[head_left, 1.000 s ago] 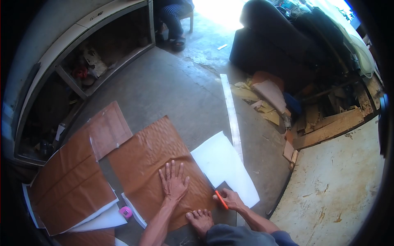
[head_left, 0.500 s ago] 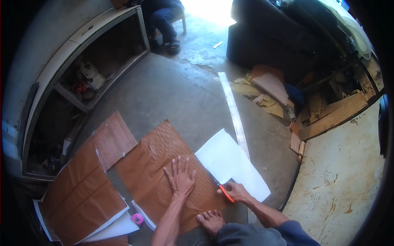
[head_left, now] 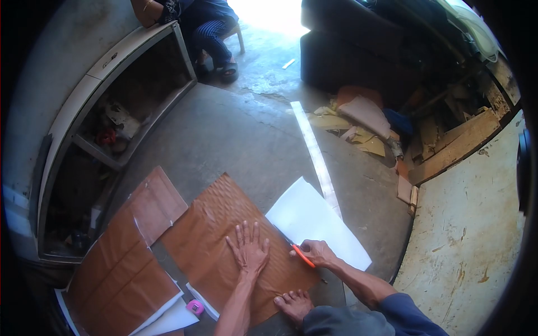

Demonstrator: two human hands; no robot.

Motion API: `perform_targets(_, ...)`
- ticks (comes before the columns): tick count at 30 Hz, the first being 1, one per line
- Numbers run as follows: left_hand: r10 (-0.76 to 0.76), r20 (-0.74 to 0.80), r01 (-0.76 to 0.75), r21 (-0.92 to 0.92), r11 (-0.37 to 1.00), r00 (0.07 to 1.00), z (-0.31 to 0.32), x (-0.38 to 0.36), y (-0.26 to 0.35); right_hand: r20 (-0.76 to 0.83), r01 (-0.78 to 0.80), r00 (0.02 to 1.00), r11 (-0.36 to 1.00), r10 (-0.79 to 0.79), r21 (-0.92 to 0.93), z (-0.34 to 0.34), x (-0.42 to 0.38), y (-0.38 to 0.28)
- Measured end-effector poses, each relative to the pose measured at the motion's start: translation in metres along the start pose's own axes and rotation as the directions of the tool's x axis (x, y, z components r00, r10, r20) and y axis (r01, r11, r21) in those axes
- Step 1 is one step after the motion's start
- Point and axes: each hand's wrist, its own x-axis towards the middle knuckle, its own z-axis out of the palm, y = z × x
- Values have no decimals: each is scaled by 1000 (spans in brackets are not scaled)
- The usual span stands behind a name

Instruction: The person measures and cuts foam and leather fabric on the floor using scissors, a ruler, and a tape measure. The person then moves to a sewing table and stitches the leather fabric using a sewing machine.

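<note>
My left hand (head_left: pixel 248 250) lies flat with fingers spread on a brown sheet (head_left: pixel 216 210), which looks like leatherette. My right hand (head_left: pixel 317 253) is wrapped round the handles of orange-handled scissors (head_left: pixel 303 256). Their blades point up and left along the brown sheet's right edge, where a white sheet (head_left: pixel 314 218) adjoins it. Whether the blades are apart is too small to make out. My bare foot (head_left: pixel 294 303) rests on the lower corner of the brown sheet.
To the left lie another brown piece (head_left: pixel 120 269) and a pink tape measure (head_left: pixel 195 307). A long pale strip (head_left: pixel 316 157) stretches across the floor. Scraps (head_left: pixel 358 123) and a worn board (head_left: pixel 459 224) are at right, a cabinet (head_left: pixel 117 106) at left. A person (head_left: pixel 213 33) sits at the back.
My right hand and the scissors have shifted slightly up and left along the brown sheet's edge. My left hand stays flat on it. The camera view has tilted a little.
</note>
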Motion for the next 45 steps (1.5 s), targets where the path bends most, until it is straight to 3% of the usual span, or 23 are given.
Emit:
perform_targets(2,-11,43,12,-33,999,999,-3,0,1,25,27,999,1000,-27,15,-1,-4,3)
perform_targets(6,0,-36,0,21,1000,999,12,-4,-2,7,42,999,998,-42,-55,0,8,-2)
perform_targets(11,-16,21,17,-34,999,1000,-1,0,0,29,77,997,994,-75,-73,-1,20,-9)
perform_targets(17,-6,3,7,-39,999,1000,1,-1,0,99,-19,995,993,31,-118,-15,18,-45)
perform_targets(21,-23,25,25,-80,996,999,-3,3,0,78,24,997,991,-14,-129,-10,22,-33)
perform_targets(22,-18,16,19,-50,999,1000,-2,2,0,-9,78,997,993,-79,-90,-5,22,-34)
perform_targets(25,-15,6,15,-4,1000,1000,6,-5,1,-4,21,1000,1000,-22,-21,-5,29,-42)
perform_targets(29,-12,-3,11,-66,998,1000,-1,1,-1,-68,-20,998,996,15,-82,-4,32,-37)
perform_targets(31,-19,26,21,-82,996,999,-2,-1,0,-320,-78,942,994,96,70,-10,23,-27)
perform_targets(33,-22,15,23,-82,996,1000,0,0,0,-521,-123,826,971,215,205,-38,23,-3)
perform_targets(36,-34,-2,34,-74,997,999,4,10,3,-826,-207,474,950,306,233,-92,12,40)
perform_targets(38,-54,-26,51,-76,996,998,2,30,11,-905,-47,338,965,257,257,-114,-6,61)
perform_targets(39,-88,-8,86,-115,990,996,-3,46,20,-901,11,364,966,236,258,-117,-23,49)
perform_targets(41,-122,-26,110,-272,956,992,-6,77,34,-799,68,581,969,155,238,-105,-42,49)
perform_targets(42,-127,-68,91,-384,919,990,-6,90,39,-696,70,709,971,114,231,-91,-47,48)
perform_targets(43,-150,-61,116,-383,916,987,-12,99,43,-569,72,819,971,71,226,-71,-51,45)
perform_targets(45,-41,-228,-130,-683,719,973,-20,102,38,-341,120,937,984,-69,131,-30,-55,43)
